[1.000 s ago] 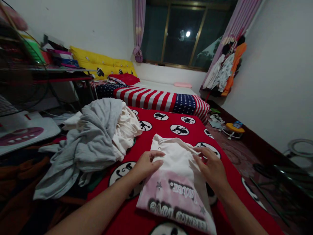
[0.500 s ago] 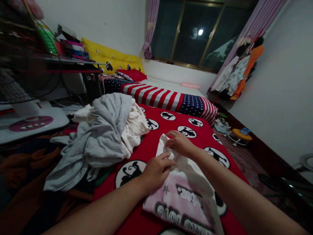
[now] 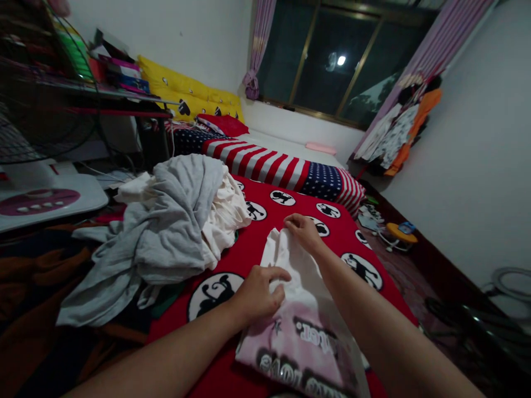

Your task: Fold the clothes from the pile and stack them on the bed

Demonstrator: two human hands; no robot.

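A white T-shirt (image 3: 307,284) with a pink print and upside-down lettering lies on the red blanket (image 3: 290,213), folded into a long narrow shape. My right hand (image 3: 304,231) pinches its far edge, fingertips pressed together. Lower down, my left hand (image 3: 261,293) rests on the shirt's left side, thumb and index finger apart. To the left sits a heap of clothes, with a grey garment (image 3: 174,221) draped over a cream-white one (image 3: 227,215).
Dark and brown clothes (image 3: 45,282) lie at the lower left, below a white fan base (image 3: 74,202). A bed with a striped, starred cover (image 3: 265,163) stands beyond the blanket. A yellow stool (image 3: 401,232) is on the floor at right.
My right hand has moved slightly away from me to the shirt's far corner. My left hand has shifted down and left, its thumb and index finger spreading apart. The shirt's far end looks straighter.
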